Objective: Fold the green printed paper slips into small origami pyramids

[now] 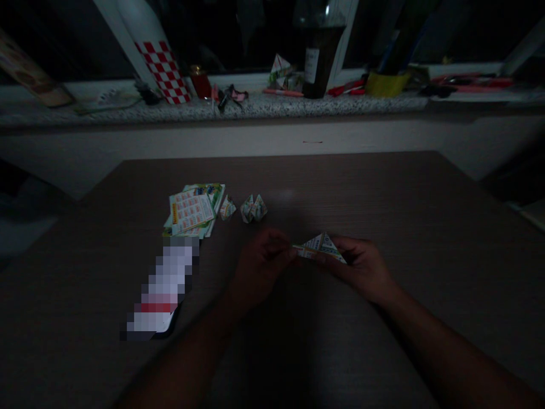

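Between my two hands, just above the table (383, 193), is a folded paper piece (321, 245) with printed text and a raised triangular peak. My left hand (266, 261) pinches its narrow left end between thumb and fingertips. Around its right side my right hand (361, 264) is closed, thumb along the near edge and fingers behind. Beyond my left hand stand small folded paper shapes: one pointed piece (227, 208) and a double-peaked one (254, 208). Left of them lies a stack of printed paper sheets (191, 211). The light is dim, so the fold details are hard to see.
A phone (164, 289) with a blurred-out screen lies left of my left arm. Along the granite windowsill (264, 108) stand a red-and-white checkered bottle (164, 71), a small red jar (200, 82), a dark labelled bottle (317, 62), a yellow item (386, 84) and another folded paper (280, 68).
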Tool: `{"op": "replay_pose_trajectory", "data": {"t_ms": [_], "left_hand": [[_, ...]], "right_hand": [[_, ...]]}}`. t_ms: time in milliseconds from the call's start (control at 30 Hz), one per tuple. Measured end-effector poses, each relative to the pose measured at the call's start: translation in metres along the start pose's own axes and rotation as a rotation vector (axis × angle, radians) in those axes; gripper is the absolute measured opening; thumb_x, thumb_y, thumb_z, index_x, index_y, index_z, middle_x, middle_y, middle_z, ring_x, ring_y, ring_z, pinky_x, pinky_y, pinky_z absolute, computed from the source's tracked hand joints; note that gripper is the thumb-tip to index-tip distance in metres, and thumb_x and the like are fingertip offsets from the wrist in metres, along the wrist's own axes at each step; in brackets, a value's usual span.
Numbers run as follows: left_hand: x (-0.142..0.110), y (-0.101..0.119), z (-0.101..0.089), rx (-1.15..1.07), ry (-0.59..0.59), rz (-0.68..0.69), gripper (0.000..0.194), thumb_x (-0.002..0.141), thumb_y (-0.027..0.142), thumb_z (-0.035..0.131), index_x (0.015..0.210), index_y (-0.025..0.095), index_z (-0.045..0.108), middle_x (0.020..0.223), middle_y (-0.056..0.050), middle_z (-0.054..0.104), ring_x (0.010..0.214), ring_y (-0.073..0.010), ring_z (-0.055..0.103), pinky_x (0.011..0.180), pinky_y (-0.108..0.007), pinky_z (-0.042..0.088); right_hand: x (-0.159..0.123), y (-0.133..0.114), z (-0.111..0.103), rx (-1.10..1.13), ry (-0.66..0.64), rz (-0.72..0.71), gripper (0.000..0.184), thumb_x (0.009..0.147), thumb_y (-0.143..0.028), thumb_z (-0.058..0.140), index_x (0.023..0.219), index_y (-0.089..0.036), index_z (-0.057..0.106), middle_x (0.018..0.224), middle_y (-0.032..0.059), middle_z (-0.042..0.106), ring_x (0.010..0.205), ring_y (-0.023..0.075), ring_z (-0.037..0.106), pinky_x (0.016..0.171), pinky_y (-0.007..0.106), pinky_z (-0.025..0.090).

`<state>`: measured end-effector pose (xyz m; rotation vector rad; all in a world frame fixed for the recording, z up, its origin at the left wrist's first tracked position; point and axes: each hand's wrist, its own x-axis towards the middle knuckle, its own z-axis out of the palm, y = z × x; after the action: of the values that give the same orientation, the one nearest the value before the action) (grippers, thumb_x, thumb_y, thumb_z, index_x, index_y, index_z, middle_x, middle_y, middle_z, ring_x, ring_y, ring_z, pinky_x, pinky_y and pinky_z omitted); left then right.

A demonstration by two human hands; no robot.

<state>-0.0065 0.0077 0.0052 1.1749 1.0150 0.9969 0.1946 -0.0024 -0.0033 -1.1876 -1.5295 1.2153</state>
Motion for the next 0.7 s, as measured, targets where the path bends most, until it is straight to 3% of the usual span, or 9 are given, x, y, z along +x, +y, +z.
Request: {"op": "replay_pose_trajectory", "data": {"t_ms": [133,333,700], "left_hand": [[-0.0031,0.0003,0.0040,0.078,0.032,0.017,0.011,0.076,0.023,0.070,0.083,0.016,0.064,0.069,0.001,0.070,0.068,-0.0120,0.066,0.067,-0.021,0.049],[-0.0051,0.0027,0.0060,0.163,0.067,-0.025,0.022,0.073,0.027,0.073,0.093,0.017,0.071,0.084,-0.003,0.074,0.075,-0.0150,0.066,0.068,-0.023,0.050],[-0.0063,0.0022,0.0077,0.233,-0.005,-0.028,0.018,0.078,0.033,0.068,0.080,0.015,0.071,0.073,-0.001,0.071,0.068,-0.0125,0.062,0.063,-0.021,0.046]], "right_hand": [[-0.0013,0.0012,0.0002,-0.011,0.004,-0.015,0.020,0.078,-0.034,0.069,0.077,-0.014,0.069,0.064,-0.0004,0.058,0.056,0.0099,0.049,0.051,0.021,0.038],[-0.0017,-0.0032,0.0005,-0.042,0.027,-0.045,0.023,0.078,-0.037,0.068,0.077,-0.014,0.070,0.064,0.0012,0.061,0.057,0.0118,0.052,0.052,0.022,0.041],[-0.0011,-0.0037,0.0014,-0.042,0.003,-0.049,0.020,0.078,-0.034,0.068,0.075,-0.014,0.069,0.062,0.0008,0.062,0.055,0.0115,0.053,0.052,0.022,0.043]]}}
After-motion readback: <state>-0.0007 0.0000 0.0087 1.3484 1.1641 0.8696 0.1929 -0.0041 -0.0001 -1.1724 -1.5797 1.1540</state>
